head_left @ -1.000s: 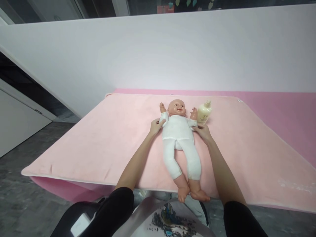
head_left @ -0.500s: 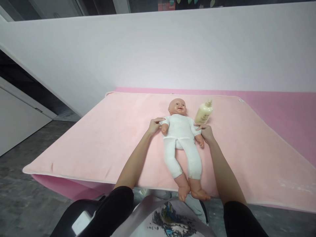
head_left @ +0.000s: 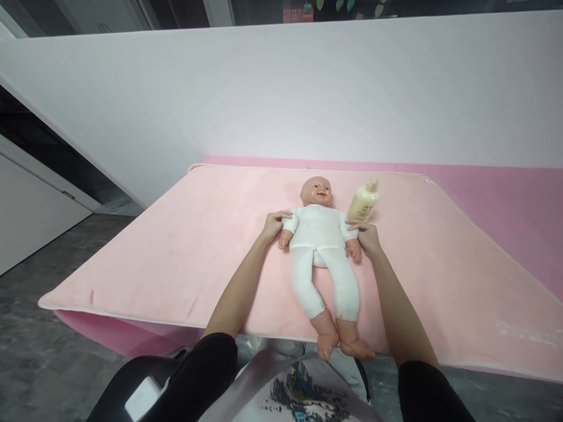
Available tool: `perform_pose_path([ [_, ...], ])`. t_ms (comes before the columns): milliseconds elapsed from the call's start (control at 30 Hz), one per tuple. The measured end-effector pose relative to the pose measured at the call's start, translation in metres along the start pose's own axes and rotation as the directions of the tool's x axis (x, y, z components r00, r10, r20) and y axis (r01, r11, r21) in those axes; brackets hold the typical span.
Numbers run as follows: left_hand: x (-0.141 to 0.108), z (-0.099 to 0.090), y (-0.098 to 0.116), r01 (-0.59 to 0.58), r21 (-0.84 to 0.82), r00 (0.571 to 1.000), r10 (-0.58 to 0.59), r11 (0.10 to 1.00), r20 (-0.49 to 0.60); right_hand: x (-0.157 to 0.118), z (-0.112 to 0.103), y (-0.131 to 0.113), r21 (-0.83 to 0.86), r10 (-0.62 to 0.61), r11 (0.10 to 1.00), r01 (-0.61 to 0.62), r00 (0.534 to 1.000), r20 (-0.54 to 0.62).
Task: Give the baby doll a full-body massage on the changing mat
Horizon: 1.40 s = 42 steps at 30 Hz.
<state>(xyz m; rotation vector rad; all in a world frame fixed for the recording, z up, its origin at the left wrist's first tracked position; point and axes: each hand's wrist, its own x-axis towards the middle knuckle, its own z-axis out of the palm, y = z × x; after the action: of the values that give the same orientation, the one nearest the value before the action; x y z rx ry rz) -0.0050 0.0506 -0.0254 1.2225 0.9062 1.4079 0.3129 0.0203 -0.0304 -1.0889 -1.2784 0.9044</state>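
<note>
A baby doll (head_left: 317,227) with a white cloth body lies on its back on the pink blanket (head_left: 211,252), head away from me, bare feet over the front edge. My left hand (head_left: 276,224) has its fingers closed on the doll's upper arm at the left side. On the other side, my right hand (head_left: 366,234) grips the doll's other upper arm, thumb underneath and partly hidden. A pale yellow pump bottle (head_left: 363,202) lies tilted just beyond my right hand, beside the doll's shoulder.
Behind the blanket rises a white partition (head_left: 308,94). A darker pink cover (head_left: 505,205) shows beyond the blanket's right and far edges. Grey floor (head_left: 39,334) lies to the left, and a white object (head_left: 143,398) rests near my left sleeve.
The doll's arm on the left has swung outward, its hand moving away from the body, with my left hand still on it. The arm on the right has shifted slightly inward.
</note>
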Motion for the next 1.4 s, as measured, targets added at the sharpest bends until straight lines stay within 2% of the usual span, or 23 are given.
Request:
perform_pose_path([
  [167,-0.001,0.007,0.008,0.066,0.05,0.998,-0.065,0.997,-0.023,0.002,0.007,-0.011,-0.026,0.044,0.999,-0.044,0.999,-0.015],
  [267,-0.001,0.01,0.011,0.053,0.075,0.998,-0.05,0.996,-0.036,0.002,0.014,-0.015,-0.073,0.073,0.994,-0.076,0.997,-0.037],
  [367,0.001,0.011,0.009,0.027,0.183,0.998,-0.015,0.983,-0.062,0.002,0.02,-0.015,-0.191,0.054,0.979,-0.064,0.997,-0.058],
  [500,0.002,0.015,0.006,0.038,0.409,0.99,0.019,0.912,-0.136,0.002,0.026,-0.013,-0.369,0.007,0.929,-0.033,0.997,-0.072],
  [633,0.001,0.018,0.007,0.03,0.451,0.99,0.036,0.892,-0.137,0.004,0.029,-0.01,-0.469,-0.028,0.883,-0.026,0.994,-0.107],
  [700,0.0,0.018,0.008,0.025,0.396,0.994,0.02,0.918,-0.109,0.005,0.027,-0.01,-0.423,-0.022,0.906,-0.013,0.997,-0.076],
  [833,-0.004,0.015,0.01,0.009,0.249,1.0,-0.007,0.969,-0.007,0.002,0.016,-0.013,-0.178,0.056,0.983,-0.043,0.996,0.073],
  [967,-0.011,0.01,0.011,0.037,0.175,0.998,-0.046,0.984,0.048,-0.001,0.005,-0.021,-0.097,0.123,0.989,-0.109,0.981,0.149],
  [1067,-0.015,0.005,0.011,0.075,0.117,0.996,-0.079,0.99,0.03,-0.002,0.0,-0.023,-0.062,0.155,0.987,-0.146,0.975,0.16],
  [1167,-0.015,-0.002,0.014,0.077,0.077,0.995,-0.081,0.994,0.054,-0.002,-0.003,-0.021,-0.026,0.11,0.994,-0.108,0.983,0.146],
  [1400,-0.009,-0.013,0.019,0.06,0.151,0.992,-0.076,0.987,0.105,-0.001,-0.005,-0.016,-0.025,0.075,0.997,-0.072,0.989,0.125],
])
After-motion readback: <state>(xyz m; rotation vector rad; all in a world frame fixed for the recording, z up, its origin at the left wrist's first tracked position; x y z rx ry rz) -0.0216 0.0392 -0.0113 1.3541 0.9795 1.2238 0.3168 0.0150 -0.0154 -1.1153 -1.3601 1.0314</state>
